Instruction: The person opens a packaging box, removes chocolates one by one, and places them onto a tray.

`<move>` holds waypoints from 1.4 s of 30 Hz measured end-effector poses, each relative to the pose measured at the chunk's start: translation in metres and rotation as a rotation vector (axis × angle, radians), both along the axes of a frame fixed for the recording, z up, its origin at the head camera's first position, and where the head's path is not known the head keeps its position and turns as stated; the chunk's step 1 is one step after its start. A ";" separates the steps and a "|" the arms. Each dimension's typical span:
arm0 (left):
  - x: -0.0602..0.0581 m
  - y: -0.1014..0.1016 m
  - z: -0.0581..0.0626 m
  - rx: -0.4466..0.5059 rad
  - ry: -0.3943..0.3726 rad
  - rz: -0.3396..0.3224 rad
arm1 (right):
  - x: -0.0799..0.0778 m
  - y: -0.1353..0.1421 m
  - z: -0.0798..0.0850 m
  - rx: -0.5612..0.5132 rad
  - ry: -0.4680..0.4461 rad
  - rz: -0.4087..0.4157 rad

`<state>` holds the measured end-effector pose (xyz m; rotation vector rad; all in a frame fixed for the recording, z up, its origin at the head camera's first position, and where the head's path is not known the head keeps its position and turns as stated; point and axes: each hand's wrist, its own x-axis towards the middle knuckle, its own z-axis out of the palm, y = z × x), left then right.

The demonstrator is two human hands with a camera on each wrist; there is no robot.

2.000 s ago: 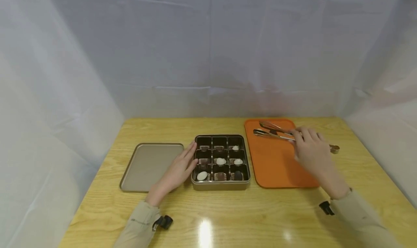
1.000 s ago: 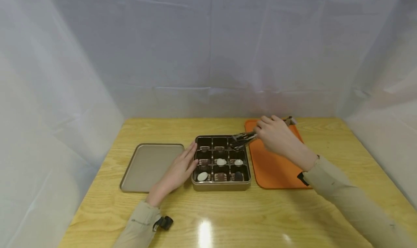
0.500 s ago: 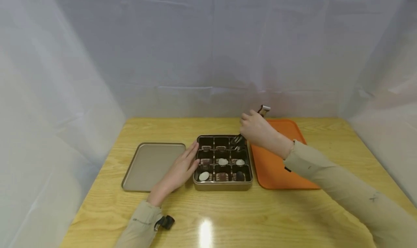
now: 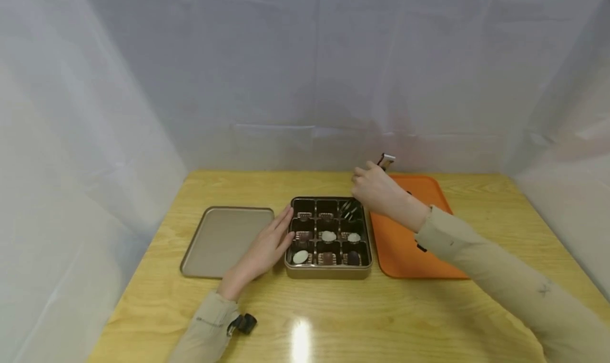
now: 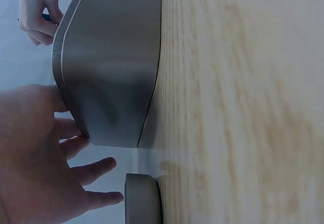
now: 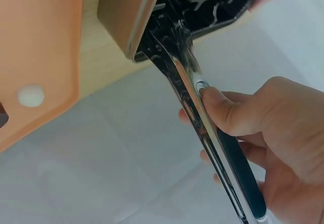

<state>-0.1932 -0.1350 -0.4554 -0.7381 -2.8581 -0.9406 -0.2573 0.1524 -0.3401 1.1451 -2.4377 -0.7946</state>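
Note:
My right hand (image 4: 381,192) grips a pair of metal tongs (image 6: 207,127) by the dark-padded handles, thumb on top in the right wrist view. Their tips reach down into the far-right compartment of a square bronze tin (image 4: 329,273); what lies between the tips is hidden. Extended fingers of my left hand (image 4: 262,246) touch the tin's left wall. Inside the divided insert are a white oval chocolate (image 4: 301,257), a brown square one (image 4: 328,258), a dark oval one (image 4: 353,258), two pale ruffled ones (image 4: 329,236) and a dark one (image 4: 303,237).
A flat bronze lid (image 4: 224,241) lies left of the tin, partly under my left arm. To the right is an orange tray (image 4: 414,257), bearing a white round piece (image 6: 31,96) and a dark one (image 6: 3,117). White sheeting surrounds the wooden table (image 4: 324,320).
My right hand has carried the tongs left from over the orange tray, tilted them steeply and lowered the tips into the far-right compartment, where a white piece showed before. The left hand stays at the tin.

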 end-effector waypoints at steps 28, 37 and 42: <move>0.003 -0.004 0.000 -0.019 -0.017 0.005 | 0.041 0.062 -0.058 -0.813 0.389 0.032; 0.001 -0.003 -0.003 -0.009 0.000 -0.001 | 0.066 0.084 -0.082 -0.871 0.323 -0.081; 0.000 -0.002 -0.003 -0.001 0.001 -0.007 | 0.081 0.102 -0.091 -0.889 0.301 -0.109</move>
